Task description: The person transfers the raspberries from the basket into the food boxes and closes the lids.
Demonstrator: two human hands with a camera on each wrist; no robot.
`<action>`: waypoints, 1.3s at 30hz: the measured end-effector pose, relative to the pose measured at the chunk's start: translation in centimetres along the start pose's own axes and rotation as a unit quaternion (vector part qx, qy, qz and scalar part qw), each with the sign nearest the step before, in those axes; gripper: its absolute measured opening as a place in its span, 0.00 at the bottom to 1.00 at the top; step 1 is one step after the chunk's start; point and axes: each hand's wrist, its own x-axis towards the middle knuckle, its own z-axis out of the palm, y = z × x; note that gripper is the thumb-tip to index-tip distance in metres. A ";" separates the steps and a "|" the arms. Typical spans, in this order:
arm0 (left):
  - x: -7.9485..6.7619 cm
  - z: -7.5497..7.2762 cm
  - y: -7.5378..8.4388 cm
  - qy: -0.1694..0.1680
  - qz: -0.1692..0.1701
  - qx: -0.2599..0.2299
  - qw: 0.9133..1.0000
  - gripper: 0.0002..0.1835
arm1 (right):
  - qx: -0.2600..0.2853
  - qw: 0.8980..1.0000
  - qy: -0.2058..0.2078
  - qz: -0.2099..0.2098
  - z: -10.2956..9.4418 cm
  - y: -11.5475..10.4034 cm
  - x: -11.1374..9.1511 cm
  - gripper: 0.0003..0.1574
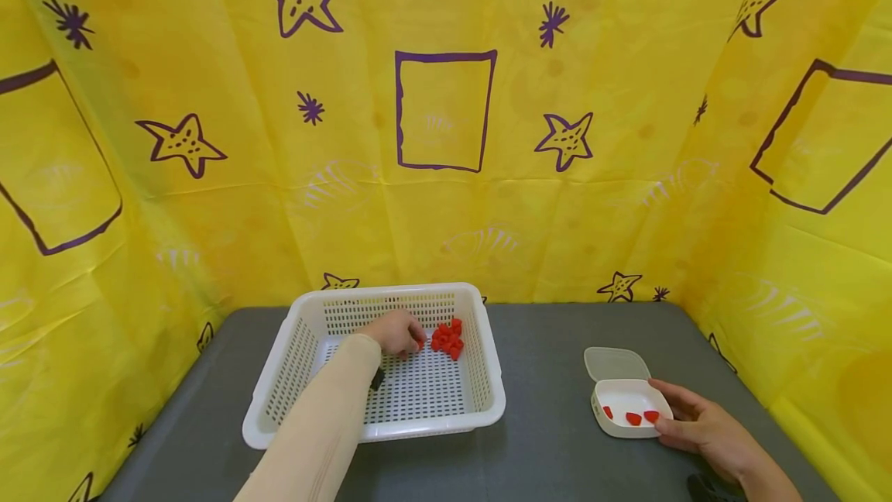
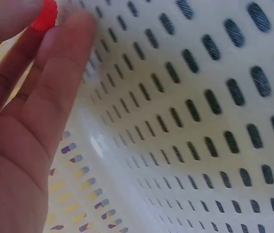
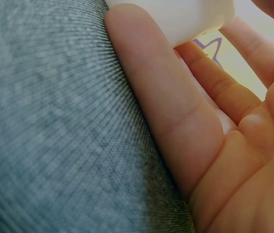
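Note:
My left hand [image 1: 394, 333] is inside a white slotted plastic basket [image 1: 374, 432]. Between thumb and fingertips it pinches a small red piece [image 2: 45, 15], whose exact kind I cannot tell. Just right of that hand, a heap of small red pieces [image 1: 447, 338] lies on the basket floor. On the right, my right hand [image 1: 711, 428] holds the side of a small white box [image 1: 616, 431], thumb at the front and fingers toward the back. Its hinged lid [image 1: 616, 365] is flipped back, and 3 red pieces [image 1: 632, 418] lie inside.
Both containers stand on a grey cloth-covered table [image 1: 536, 378], with a stretch of its surface between them. Yellow patterned curtains [image 1: 446, 238] enclose the back and both sides. A dark object [image 1: 711, 489] shows at the right wrist.

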 end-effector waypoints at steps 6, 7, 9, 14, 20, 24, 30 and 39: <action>-0.4 -0.8 0.5 0.010 0.003 -0.108 0.994 0.16 | -0.004 1.000 0.003 0.000 0.0 -0.1 0.0 0.40; -0.4 -1.0 0.7 0.017 0.002 -0.139 0.990 0.16 | -0.003 1.000 0.003 0.000 0.0 -0.1 0.0 0.40; -0.5 -1.4 1.2 0.035 0.001 -0.202 0.979 0.17 | -0.002 1.000 0.001 -0.001 -0.1 0.0 0.0 0.39; -0.4 -2.6 2.8 0.088 -0.005 -0.315 0.945 0.15 | 0.002 1.000 -0.001 0.001 -0.1 0.1 -0.1 0.38; -0.1 -2.9 5.4 0.107 0.017 -0.408 0.906 0.17 | -0.004 1.000 0.001 0.003 -0.1 0.1 -0.1 0.39; -0.1 -2.5 7.4 0.125 0.034 -0.429 0.894 0.18 | -0.005 1.000 0.000 0.004 -0.1 0.0 -0.2 0.41; -0.6 -1.5 10.4 0.126 0.041 -0.411 0.902 0.14 | -0.010 1.000 0.003 0.005 -0.1 0.0 -0.1 0.40; -1.3 1.5 15.8 0.141 0.072 -0.446 0.881 0.14 | 0.003 1.000 -0.004 0.000 0.0 0.1 -0.1 0.37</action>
